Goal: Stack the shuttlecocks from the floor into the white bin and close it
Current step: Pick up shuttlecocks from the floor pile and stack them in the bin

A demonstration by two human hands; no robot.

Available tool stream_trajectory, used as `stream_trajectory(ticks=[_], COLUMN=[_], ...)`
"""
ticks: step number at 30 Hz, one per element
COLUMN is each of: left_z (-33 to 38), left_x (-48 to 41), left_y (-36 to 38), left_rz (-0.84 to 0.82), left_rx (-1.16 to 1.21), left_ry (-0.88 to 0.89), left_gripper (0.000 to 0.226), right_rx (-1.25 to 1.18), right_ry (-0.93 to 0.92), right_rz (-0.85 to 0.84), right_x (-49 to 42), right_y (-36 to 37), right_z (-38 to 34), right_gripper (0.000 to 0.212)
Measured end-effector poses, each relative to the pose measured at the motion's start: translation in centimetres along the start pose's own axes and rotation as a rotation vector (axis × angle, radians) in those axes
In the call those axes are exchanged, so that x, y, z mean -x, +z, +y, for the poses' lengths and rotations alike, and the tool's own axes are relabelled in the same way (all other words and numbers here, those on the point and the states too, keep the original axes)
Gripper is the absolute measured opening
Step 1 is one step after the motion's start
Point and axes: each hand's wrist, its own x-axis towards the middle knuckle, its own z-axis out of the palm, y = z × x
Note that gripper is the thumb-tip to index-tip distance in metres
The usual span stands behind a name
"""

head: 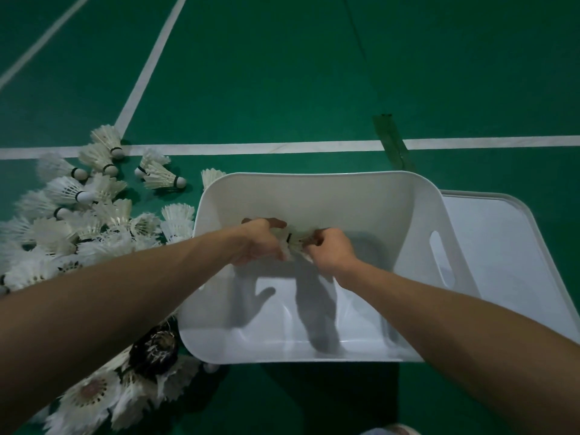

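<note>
The person's two bare forearms reach in from the near edge and meet over the open white bin (pixel 314 177), which stands on the green court floor (pixel 282 73). Inside the bin, above its bare bottom and toward its far wall, the left hand (pixel 257 243) and the right hand (pixel 329 249) share a held shuttlecock (pixel 295 241). The left hand's fingers (pixel 276 222) curl round its feathered part from the left. The right hand's fingers pinch it from the right, bent tight against it. A dark band shows on it between the hands; whether it is one shuttlecock or several nested together cannot be told. The hands cast shadows on the bin's bottom. An oval handle slot (pixel 437 255) pierces the bin's right wall. Just right of the bin, touching or partly under it, the white lid (pixel 502 240) lies flat on the floor. Left of the bin, a pile of white feather shuttlecocks (pixel 78 224) spreads over the floor, running from beyond the bin's far left corner down past its near left corner, some pressed against its wall. Among them, by the near left corner, lies a dark shuttlecock (pixel 153 350). Beyond the bin a white court line (pixel 251 147) crosses the floor, with a strip of green tape (pixel 392 142) laid over it.
</note>
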Motion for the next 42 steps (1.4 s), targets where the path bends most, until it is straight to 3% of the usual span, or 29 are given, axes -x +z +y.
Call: stream_trajectory(ticks=[5, 14, 19, 22, 26, 31, 34, 37, 42], left_z=[-0.1, 0.0, -0.3, -0.3, -0.2, -0.2, 0.1, 0.4, 0.2], left_x=[-0.1, -0.2, -0.2, -0.4, -0.9, -0.7, -0.3, 0.0, 0.2], left_y=[0.0, 0.1, 0.3, 0.2, 0.3, 0.4, 0.5, 0.6, 0.5], left_rz=[-0.029, -0.069, -0.073, -0.096, -0.128, -0.127, -0.112, -0.078, -0.019], left_rx=[0.065, 0.141, 0.141, 0.114, 0.119, 0.21, 0.234, 0.211, 0.224], left_ry=[-0.003, -0.003, 0.009, -0.025, -0.065, -0.089, -0.096, -0.074, -0.067], left_gripper=[0.08, 0.078, 0.074, 0.074, 0.065, 0.067, 0.065, 0.067, 0.063], right_rx=[-0.117, -0.248, -0.196, -0.343, -0.491, -0.415, -0.449, -0.702, -0.586], right_ry=[-0.041, -0.021, -0.019, 0.049, 0.04, 0.018, 0.122, 0.264, 0.176], right_rz=[-0.113, -0.213, -0.104, -0.024, -0.088, -0.064, -0.072, -0.093, -0.054], right_x=[-0.2, -0.8, -1.3, -1.1, -0.7, -1.3, -1.4, -1.0, -1.0], right_y=[-0.1, 0.4, 0.9, 0.6, 1.0, 1.5, 1.8, 1.8, 1.8], right_z=[-0.3, -0.3, -0.4, -0.2, -0.7, -1.1, -1.2, -1.5, -1.0], right_gripper=[0.005, 0.015, 0.016, 0.006, 0.019, 0.015, 0.018, 0.023, 0.02])
